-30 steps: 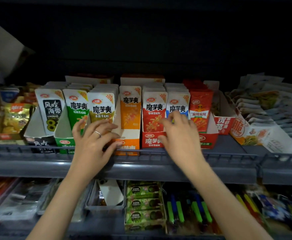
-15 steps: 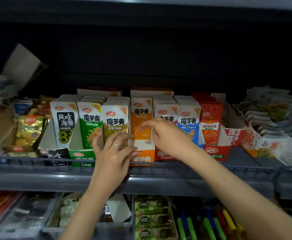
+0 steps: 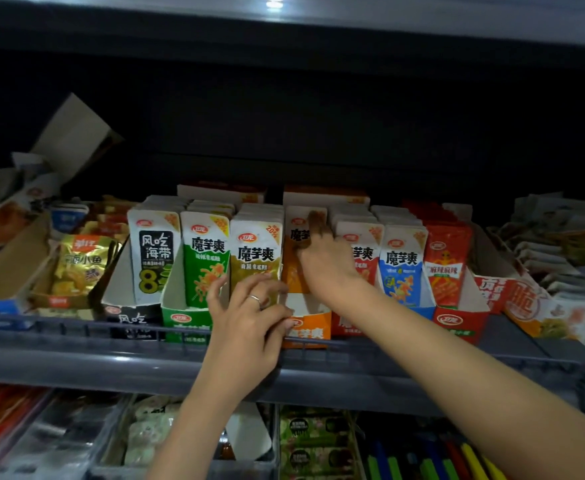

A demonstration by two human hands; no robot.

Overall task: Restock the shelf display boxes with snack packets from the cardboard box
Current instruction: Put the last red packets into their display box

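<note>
A row of display boxes with upright snack packets stands on the grey shelf (image 3: 76, 362). My right hand (image 3: 325, 261) reaches over the orange display box (image 3: 310, 329), its fingers hooked over the top of the front orange packet (image 3: 293, 271). My left hand (image 3: 249, 320), with a ring, holds the front of the display box below the brown packets (image 3: 254, 251), thumb near the green packets (image 3: 204, 265) and fingertips touching the orange box. That brown box front is hidden by the hand.
Black-and-white packets (image 3: 154, 254) stand left of the green ones, blue (image 3: 402, 265) and red packets (image 3: 448, 261) to the right. Gold bags (image 3: 79, 268) sit far left, loose pale packets (image 3: 561, 251) far right. A wire rail (image 3: 59, 327) fronts the shelf. Trays and pens (image 3: 422, 462) fill the shelf below.
My right hand has moved left from the red-and-blue packets onto the orange packet. My left hand stays at the brown box front. The view has tilted upward.
</note>
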